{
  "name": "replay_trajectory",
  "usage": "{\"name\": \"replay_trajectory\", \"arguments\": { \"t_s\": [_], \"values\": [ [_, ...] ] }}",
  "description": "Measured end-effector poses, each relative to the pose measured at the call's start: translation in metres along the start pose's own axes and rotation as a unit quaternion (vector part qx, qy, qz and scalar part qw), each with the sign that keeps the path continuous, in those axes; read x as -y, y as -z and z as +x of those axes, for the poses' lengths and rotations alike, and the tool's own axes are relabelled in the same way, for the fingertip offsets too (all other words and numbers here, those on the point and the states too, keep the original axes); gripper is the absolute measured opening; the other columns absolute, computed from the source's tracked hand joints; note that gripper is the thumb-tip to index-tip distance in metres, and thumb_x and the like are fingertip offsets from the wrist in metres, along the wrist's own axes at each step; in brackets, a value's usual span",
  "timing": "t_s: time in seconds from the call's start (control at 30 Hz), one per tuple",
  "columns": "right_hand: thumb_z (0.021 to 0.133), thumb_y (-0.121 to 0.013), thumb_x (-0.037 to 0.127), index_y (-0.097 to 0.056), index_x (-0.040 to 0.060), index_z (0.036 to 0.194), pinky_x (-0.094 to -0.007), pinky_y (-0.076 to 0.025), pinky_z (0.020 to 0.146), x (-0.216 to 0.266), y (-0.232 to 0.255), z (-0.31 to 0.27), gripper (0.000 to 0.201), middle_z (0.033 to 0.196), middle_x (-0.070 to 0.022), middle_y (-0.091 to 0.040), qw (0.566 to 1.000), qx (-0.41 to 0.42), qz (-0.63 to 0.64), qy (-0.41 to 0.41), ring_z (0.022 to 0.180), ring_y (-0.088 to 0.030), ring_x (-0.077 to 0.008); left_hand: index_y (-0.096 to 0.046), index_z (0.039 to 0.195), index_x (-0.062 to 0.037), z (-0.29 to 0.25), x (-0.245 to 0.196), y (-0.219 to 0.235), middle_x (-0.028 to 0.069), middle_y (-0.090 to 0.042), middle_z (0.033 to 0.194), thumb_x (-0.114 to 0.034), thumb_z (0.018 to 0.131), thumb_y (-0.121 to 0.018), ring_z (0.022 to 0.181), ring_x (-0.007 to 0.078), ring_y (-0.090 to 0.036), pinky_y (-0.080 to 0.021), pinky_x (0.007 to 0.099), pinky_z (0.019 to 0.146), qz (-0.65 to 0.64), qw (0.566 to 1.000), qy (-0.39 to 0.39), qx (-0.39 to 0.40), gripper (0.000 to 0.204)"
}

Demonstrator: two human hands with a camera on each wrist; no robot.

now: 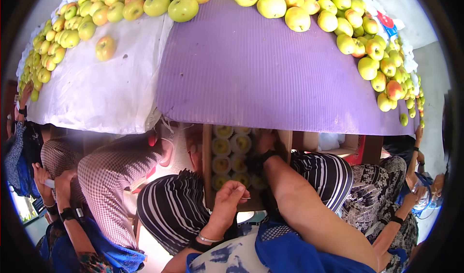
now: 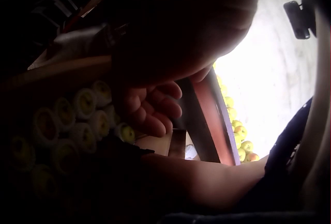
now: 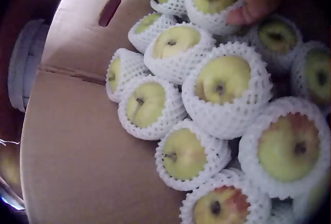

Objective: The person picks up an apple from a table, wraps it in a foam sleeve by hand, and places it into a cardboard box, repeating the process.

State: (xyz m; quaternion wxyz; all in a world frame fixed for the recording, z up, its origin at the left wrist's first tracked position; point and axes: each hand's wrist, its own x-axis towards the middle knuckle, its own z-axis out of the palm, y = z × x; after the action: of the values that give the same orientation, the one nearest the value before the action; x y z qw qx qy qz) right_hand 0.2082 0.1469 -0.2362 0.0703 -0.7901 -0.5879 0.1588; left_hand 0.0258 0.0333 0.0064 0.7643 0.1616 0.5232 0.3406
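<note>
Down in a cardboard box (image 1: 207, 159) my right hand (image 1: 266, 143) is partly in shadow. In the right wrist view its thumb and a finger grip an apple (image 3: 214, 1) in a white foam net, in a row near the box wall (image 3: 88, 151). Other netted apples (image 3: 222, 87) lie packed below it, stems showing. My left hand (image 1: 228, 199) hovers at the near left edge of the box, fingers loosely curled. The left wrist view is dark; those fingers (image 2: 163, 102) hold nothing there, with netted apples (image 2: 85, 102) beyond them.
Above the box is a table with a purple ribbed sheet (image 1: 261, 70) and a white cover (image 1: 111, 84). Loose apples (image 1: 183, 8) are heaped along its far side; one apple (image 1: 105, 48) lies apart. People sit close on both sides, with a checked trouser leg (image 1: 108, 176) at left.
</note>
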Motion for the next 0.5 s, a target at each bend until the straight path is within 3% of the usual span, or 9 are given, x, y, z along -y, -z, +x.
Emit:
{"name": "replay_trajectory", "arguments": {
  "t_s": [0.07, 0.13, 0.17, 0.23, 0.37, 0.43, 0.47, 0.5],
  "values": [
    [0.083, -0.047, 0.015, -0.052, 0.0016, 0.103, -0.0379, -0.047, 0.072, -0.014, -0.015, -0.001, 0.025, 0.089, -0.0168, -0.059, 0.999, 0.019, -0.030, -0.018, 0.082, -0.058, -0.0282, -0.050, 0.087, -0.0036, 0.000, 0.001, 0.001, 0.0047, -0.055, 0.080, -0.018, 0.087, -0.045, 0.077, 0.0129, -0.054, -0.044, 0.0252, 0.070, 0.005, 1.000, 0.002, 0.001, 0.016],
    [0.078, -0.055, 0.016, -0.051, 0.0032, 0.107, -0.0385, -0.046, 0.076, -0.015, -0.011, 0.006, 0.032, 0.093, -0.0200, -0.058, 0.993, 0.096, -0.051, -0.045, 0.089, -0.057, -0.0315, -0.050, 0.087, -0.0037, 0.001, 0.001, 0.000, 0.0047, -0.054, 0.080, -0.018, 0.087, -0.044, 0.077, 0.0128, -0.054, -0.044, 0.0252, 0.070, 0.012, 1.000, 0.000, 0.003, 0.015],
    [0.078, -0.055, 0.016, -0.051, 0.0032, 0.107, -0.0385, -0.046, 0.076, -0.016, -0.009, 0.004, 0.032, 0.093, -0.0200, -0.058, 0.993, 0.094, -0.050, -0.045, 0.089, -0.057, -0.0315, -0.050, 0.087, -0.0037, 0.001, 0.002, 0.000, 0.0047, -0.054, 0.080, -0.017, 0.088, -0.044, 0.077, 0.0128, -0.054, -0.044, 0.0252, 0.070, 0.008, 1.000, 0.001, 0.005, 0.015],
    [0.075, -0.058, 0.015, -0.051, 0.0033, 0.108, -0.0388, -0.045, 0.078, -0.005, 0.012, -0.009, 0.036, 0.096, -0.0210, -0.057, 0.994, 0.054, -0.085, 0.042, 0.092, -0.055, -0.0330, -0.050, 0.088, -0.0037, 0.001, 0.003, 0.000, 0.0046, -0.054, 0.080, -0.017, 0.088, -0.044, 0.077, 0.0129, -0.054, -0.044, 0.0253, 0.070, 0.005, 1.000, 0.001, 0.006, 0.015],
    [0.073, -0.061, 0.015, -0.051, 0.0036, 0.108, -0.0392, -0.045, 0.078, -0.012, 0.001, -0.007, 0.037, 0.098, -0.0218, -0.056, 0.995, 0.074, -0.063, 0.009, 0.092, -0.054, -0.0352, -0.050, 0.088, -0.0037, 0.001, 0.005, -0.001, 0.0041, -0.055, 0.080, -0.019, 0.087, -0.047, 0.076, 0.0113, -0.053, -0.043, 0.0233, 0.068, 0.000, 1.000, -0.002, 0.008, 0.016],
    [0.077, -0.058, 0.015, -0.052, 0.0019, 0.105, -0.0373, -0.045, 0.077, -0.001, 0.018, -0.011, 0.032, 0.098, -0.0185, -0.057, 0.990, 0.114, -0.074, 0.020, 0.091, -0.055, -0.0300, -0.050, 0.088, -0.0037, 0.000, 0.004, -0.001, 0.0041, -0.055, 0.080, -0.020, 0.087, -0.047, 0.076, 0.0113, -0.053, -0.043, 0.0234, 0.068, 0.005, 1.000, -0.002, 0.007, 0.016],
    [0.077, -0.058, 0.015, -0.052, 0.0019, 0.105, -0.0373, -0.045, 0.077, -0.015, -0.008, -0.009, 0.032, 0.098, -0.0185, -0.057, 0.990, 0.115, -0.073, 0.019, 0.091, -0.055, -0.0300, -0.050, 0.088, -0.0038, 0.000, 0.003, -0.002, 0.0044, -0.055, 0.080, -0.018, 0.088, -0.045, 0.076, 0.0120, -0.053, -0.043, 0.0244, 0.069, 0.011, 1.000, 0.000, 0.006, 0.015],
    [0.078, -0.058, 0.015, -0.053, 0.0010, 0.103, -0.0359, -0.044, 0.076, -0.038, -0.049, -0.004, 0.030, 0.096, -0.0165, -0.058, 0.995, 0.044, 0.092, -0.005, 0.089, -0.055, -0.0272, -0.050, 0.087, -0.0039, 0.000, 0.002, -0.003, 0.0047, -0.054, 0.080, -0.017, 0.088, -0.044, 0.077, 0.0128, -0.054, -0.044, 0.0254, 0.070, 0.018, 1.000, 0.002, 0.005, 0.015]
  ]
}}
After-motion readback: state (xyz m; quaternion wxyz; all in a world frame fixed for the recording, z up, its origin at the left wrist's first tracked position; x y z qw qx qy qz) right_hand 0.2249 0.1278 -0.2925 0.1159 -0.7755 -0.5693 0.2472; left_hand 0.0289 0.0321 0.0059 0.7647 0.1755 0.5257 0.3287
